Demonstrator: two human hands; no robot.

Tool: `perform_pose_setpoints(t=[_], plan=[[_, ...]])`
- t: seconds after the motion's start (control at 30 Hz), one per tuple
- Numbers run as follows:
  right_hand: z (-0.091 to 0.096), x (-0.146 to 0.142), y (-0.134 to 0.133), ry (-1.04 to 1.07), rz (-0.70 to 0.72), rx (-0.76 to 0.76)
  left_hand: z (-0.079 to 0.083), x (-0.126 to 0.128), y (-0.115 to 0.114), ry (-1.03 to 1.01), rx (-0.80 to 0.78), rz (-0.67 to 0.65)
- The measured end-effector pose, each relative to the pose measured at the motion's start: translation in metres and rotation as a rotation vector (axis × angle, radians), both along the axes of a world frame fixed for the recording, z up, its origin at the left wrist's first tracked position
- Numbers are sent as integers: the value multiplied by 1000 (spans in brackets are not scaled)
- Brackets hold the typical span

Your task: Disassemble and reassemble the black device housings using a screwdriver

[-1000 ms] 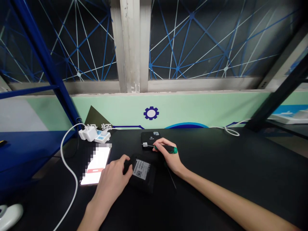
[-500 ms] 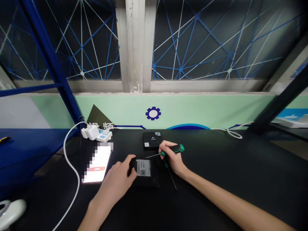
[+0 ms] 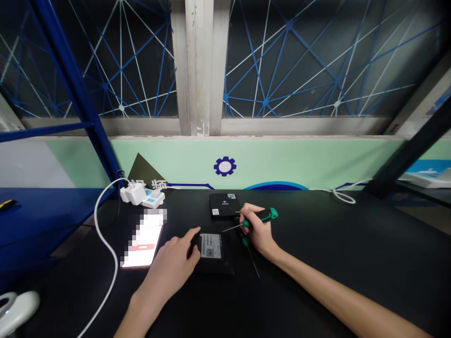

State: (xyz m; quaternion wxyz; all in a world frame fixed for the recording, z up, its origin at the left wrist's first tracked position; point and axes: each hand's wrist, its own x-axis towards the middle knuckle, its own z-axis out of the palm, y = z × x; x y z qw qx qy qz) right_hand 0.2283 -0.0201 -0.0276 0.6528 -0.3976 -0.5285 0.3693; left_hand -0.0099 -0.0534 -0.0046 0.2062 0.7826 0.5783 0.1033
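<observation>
A flat black box (image 3: 215, 253) with a white label lies on the black table (image 3: 317, 263). My left hand (image 3: 172, 265) rests on its left edge, thumb and fingers curled against it. My right hand (image 3: 257, 230) is closed round a green-handled screwdriver (image 3: 262, 217), whose thin tip points left over the box's far right corner. A second, thinner screwdriver (image 3: 251, 256) lies on the table under my right wrist. A second black box (image 3: 224, 205) sits just behind.
A lit phone (image 3: 143, 239) lies left of the box. A white charger and power strip (image 3: 141, 195) sit at the back left, with a white cable (image 3: 105, 249) running forward. A blue shelf frame (image 3: 81, 94) stands left; another white cable (image 3: 343, 195) lies back right.
The labelled box went from tilted to lying flat. My right hand drew the screwdriver back from the rear box to the near box's corner. The left hand stayed on the box's left edge.
</observation>
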Motion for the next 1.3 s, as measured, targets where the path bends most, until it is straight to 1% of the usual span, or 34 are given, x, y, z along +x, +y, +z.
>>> perform_pose_setpoints(t=[0.1, 0.27, 0.43, 0.57, 0.73, 0.83, 0.9, 1.0, 1.13, 1.3], plan=[[2, -1, -1, -2, -8, -6, 1, 0, 0, 7, 2, -3], [8, -3, -3, -85, -4, -19, 1, 1, -1, 24, 14, 1], [12, -11, -2, -85, -9, -45, 2, 2, -1, 43, 25, 0], [11, -14, 1, -90, 37, -42, 3, 3, -1, 56, 34, -6], [4, -13, 4, -205, 83, -37, 2, 3, 0, 74, 29, -7], [1, -14, 4, -185, 146, -48, 0, 3, 1, 69, 40, -11], [0, -15, 5, -174, 162, -57, -1, 3, 1, 59, 50, -11], [0, -16, 6, -169, 130, -73, -2, 2, 2, 47, 44, -3], [5, -17, 5, -106, 90, -101, 0, 3, 1, 52, 28, 1], [9, -19, 3, -81, 120, -133, 2, 3, 0, 59, 30, -3]])
